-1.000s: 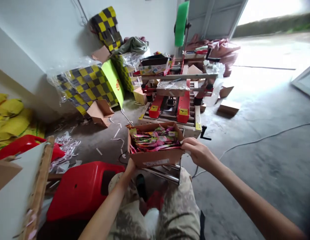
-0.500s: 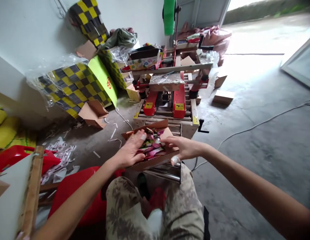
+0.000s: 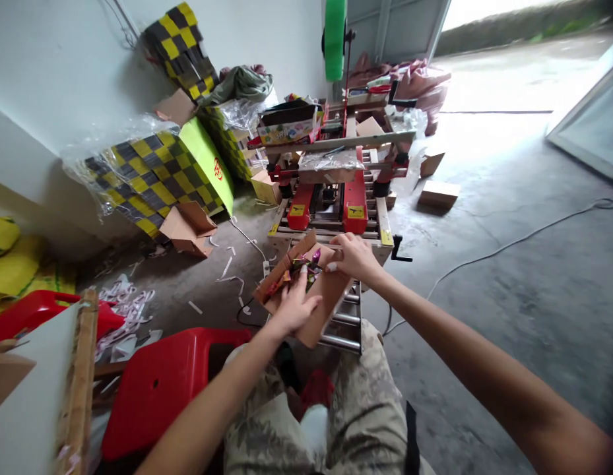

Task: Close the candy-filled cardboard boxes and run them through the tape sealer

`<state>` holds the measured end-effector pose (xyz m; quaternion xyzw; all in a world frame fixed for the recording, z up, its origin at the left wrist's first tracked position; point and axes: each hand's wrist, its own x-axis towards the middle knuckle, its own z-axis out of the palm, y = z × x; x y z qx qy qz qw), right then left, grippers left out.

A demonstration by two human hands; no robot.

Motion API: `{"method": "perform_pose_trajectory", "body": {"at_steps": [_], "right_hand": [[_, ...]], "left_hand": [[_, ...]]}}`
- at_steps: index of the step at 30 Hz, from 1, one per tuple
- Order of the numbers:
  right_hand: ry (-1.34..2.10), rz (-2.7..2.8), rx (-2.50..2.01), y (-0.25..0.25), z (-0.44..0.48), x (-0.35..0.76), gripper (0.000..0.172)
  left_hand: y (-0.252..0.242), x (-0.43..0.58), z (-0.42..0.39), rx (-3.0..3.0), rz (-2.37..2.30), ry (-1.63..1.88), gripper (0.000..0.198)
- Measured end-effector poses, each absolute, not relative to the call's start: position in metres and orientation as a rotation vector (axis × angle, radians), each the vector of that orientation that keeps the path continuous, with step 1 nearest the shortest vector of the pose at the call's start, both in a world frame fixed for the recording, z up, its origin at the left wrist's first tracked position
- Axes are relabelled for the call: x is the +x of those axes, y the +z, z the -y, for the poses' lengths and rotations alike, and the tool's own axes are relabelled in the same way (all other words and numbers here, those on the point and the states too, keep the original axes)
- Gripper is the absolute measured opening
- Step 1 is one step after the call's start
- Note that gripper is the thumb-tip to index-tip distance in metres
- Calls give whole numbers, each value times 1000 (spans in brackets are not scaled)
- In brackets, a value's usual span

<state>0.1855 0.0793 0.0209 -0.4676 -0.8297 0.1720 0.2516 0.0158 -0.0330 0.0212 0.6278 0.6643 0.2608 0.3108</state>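
Since half a second back, both your hands have shifted on the cardboard box: the flaps now lie mostly over the top, where before the box was open and you were pressing on its contents. Your left hand lies palm down on the near flap, fingers spread and straight, gripping nothing. Your right hand sits on the far-right flap with its fingers bent down onto the board. Probably just pressing, but the view is too poor to tell whether it pinches the edge. Bright pink and green packets show through the gap left between the flaps, just ahead of your left fingertips. The box rests tilted on the steel roller bed, right in front of your knees, at the near end of the red carton sealing machine. A green roll stands on the mast above that machine. A red stool is just left of your legs. An open small carton lies on the floor well to the left, beside a yellow-and-black chequered bundle in plastic wrap. A white cable runs across the concrete on your right.
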Motion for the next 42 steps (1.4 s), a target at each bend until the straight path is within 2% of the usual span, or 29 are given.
{"method": "perform_pose_trajectory", "body": {"at_steps": [3,7,10,13,15,18,22,28,35,37,40,42], "right_hand": [[322,2114,-1290,5,-46,181,44],[404,2261,-1348,-6,-19,170,52],[301,2398,-1323,-3,-16,168,57],[224,2541,-1222,2,-16,167,49],[197,2632,-1130,4,-16,163,43],[167,2732,-1078,6,-15,155,36],[179,2773,-1059,4,-15,153,33],[404,2544,-1117,3,-15,162,49],[885,2167,-888,5,-32,185,49],[887,1943,-861,2,-31,188,46],[686,1672,-1015,-4,-13,188,38],[582,1763,-1159,-7,9,188,45]], "left_hand": [[5,70,38,1480,-1911,922,73],[2,106,54,1422,-1816,1185,61],[21,93,91,1654,-1722,1337,60],[42,50,108,1887,-1640,1570,57],[42,19,93,1808,-1625,1653,54],[15,-8,49,1439,-1539,1437,54],[-20,2,16,1113,-1383,1176,64],[-12,30,22,1611,-1449,1093,52],[-9,32,21,1838,-1589,903,51],[-6,40,23,1859,-1727,785,51],[0,52,28,1861,-1929,628,52],[1,53,31,1865,-1957,581,52]]}}
